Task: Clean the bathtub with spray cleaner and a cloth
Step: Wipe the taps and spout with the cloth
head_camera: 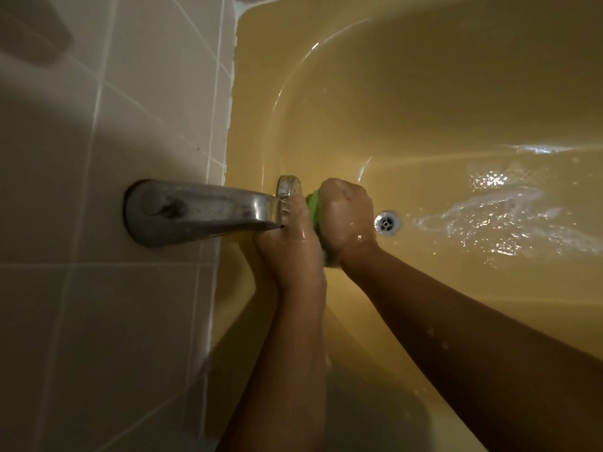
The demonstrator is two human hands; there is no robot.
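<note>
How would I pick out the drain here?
Look into the yellow tub and find the metal spout sticking out of the tiled wall. Just beyond its tip, past the right hand gripping a green cloth, the drain sits on the tub floor. It is a small shiny ring, unlike the dull plate on the tub's end wall.
</note>
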